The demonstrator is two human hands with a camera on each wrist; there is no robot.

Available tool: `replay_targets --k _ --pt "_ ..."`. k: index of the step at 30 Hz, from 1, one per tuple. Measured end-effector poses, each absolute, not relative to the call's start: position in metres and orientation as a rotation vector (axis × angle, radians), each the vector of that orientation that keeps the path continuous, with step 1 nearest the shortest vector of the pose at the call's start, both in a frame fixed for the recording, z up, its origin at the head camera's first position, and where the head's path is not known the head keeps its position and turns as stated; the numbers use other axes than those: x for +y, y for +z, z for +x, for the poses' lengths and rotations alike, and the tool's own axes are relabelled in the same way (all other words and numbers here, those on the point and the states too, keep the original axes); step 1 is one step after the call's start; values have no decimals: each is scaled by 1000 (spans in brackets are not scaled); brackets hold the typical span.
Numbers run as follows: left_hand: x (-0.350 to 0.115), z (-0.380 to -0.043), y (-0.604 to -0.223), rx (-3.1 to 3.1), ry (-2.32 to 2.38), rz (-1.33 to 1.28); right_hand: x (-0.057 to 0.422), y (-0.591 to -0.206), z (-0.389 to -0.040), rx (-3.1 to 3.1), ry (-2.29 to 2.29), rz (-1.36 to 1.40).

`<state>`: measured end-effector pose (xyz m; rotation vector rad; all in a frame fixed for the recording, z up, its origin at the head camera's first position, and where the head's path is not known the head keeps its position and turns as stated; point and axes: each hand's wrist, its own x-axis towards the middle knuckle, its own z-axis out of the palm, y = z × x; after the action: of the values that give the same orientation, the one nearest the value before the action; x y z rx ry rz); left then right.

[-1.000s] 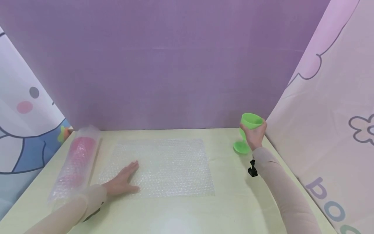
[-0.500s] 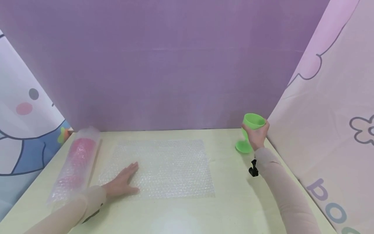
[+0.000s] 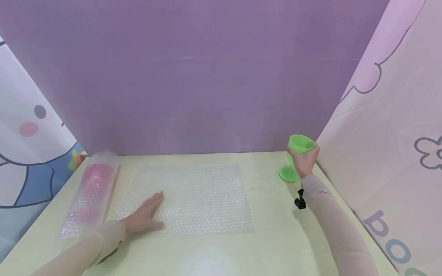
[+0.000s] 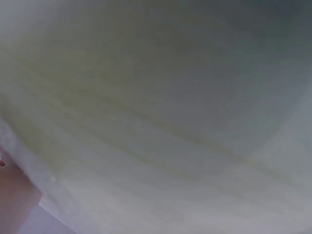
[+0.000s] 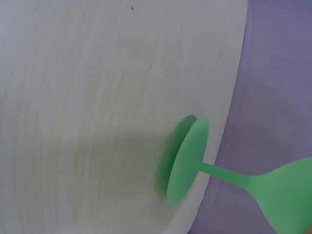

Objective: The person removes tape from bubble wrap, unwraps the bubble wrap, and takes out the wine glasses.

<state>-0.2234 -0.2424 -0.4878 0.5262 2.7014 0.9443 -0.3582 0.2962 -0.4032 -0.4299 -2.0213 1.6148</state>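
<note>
A green goblet (image 3: pixel 293 147) stands upright at the back right of the table, and my right hand (image 3: pixel 304 161) grips its bowl from the near side. In the right wrist view the goblet's round foot (image 5: pixel 189 163) is at the tabletop, with its stem and bowl to the right; the hand is almost wholly out of that view. My left hand (image 3: pixel 143 215) rests with fingers spread on the left part of a flat sheet of bubble wrap (image 3: pixel 207 199). The left wrist view is mostly a blurred pale surface, with a bit of skin (image 4: pixel 17 200) at its lower left.
A pink object in bubble wrap (image 3: pixel 91 191) lies along the table's left side, beyond my left forearm. A purple panel (image 3: pixel 193 76) rises behind the pale table (image 3: pixel 221 253). Printed cloth walls (image 3: pixel 390 153) flank both sides.
My right hand and the goblet have shifted slightly to the right, then nearly stopped. The left hand stays in place on the bubble wrap.
</note>
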Motion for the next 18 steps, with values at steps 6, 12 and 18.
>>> replay_targets --k 6,12,18 --pt "-241 -221 -482 2691 955 518 298 -406 -356 -2036 1621 -461" --pt "-240 -221 -481 2702 931 541 301 -409 -355 -2033 1587 -452" --pt "-241 -220 -482 2697 949 539 300 -409 -355 -2040 1595 -447"
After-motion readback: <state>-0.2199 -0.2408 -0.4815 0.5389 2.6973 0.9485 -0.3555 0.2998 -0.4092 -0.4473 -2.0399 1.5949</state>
